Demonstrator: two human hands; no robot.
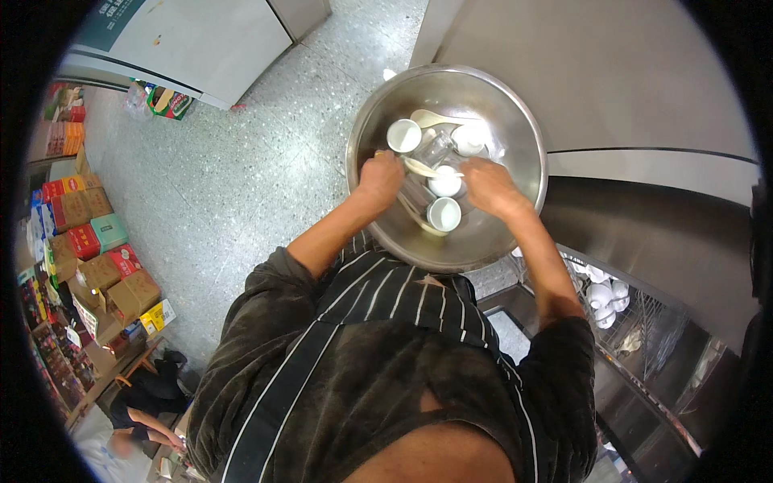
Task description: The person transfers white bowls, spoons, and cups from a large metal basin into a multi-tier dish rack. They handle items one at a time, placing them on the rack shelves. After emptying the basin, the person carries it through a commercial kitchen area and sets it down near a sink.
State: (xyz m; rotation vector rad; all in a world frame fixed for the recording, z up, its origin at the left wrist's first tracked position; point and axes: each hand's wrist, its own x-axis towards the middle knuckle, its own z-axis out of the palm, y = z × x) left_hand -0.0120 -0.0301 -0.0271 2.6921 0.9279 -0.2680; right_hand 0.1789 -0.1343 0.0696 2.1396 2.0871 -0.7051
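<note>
A large round stainless steel basin [513, 235] sits in front of my waist, with both my hands reaching into it. My left hand [381, 176] is curled at the basin's left side, just below a white cup [404, 136]; its fingertips are hidden. On the right, my right hand [490, 184] is closed at the handle end of a pale spoon [423, 168], whose bowl points towards my left hand. Around them lie a clear glass [436, 150], a white dish or cup [468, 140], another pale spoon [427, 118] and two white cups, one upright [444, 214] and one under the held spoon [445, 182].
Stainless steel cabinetry [604, 78] borders the basin on the right. Below it, an opened drawer or rack [628, 338] contains white crockery. Stacked cartons [90, 241] stand at the left across the speckled floor [253, 169]. A person [148, 401] sits at lower left.
</note>
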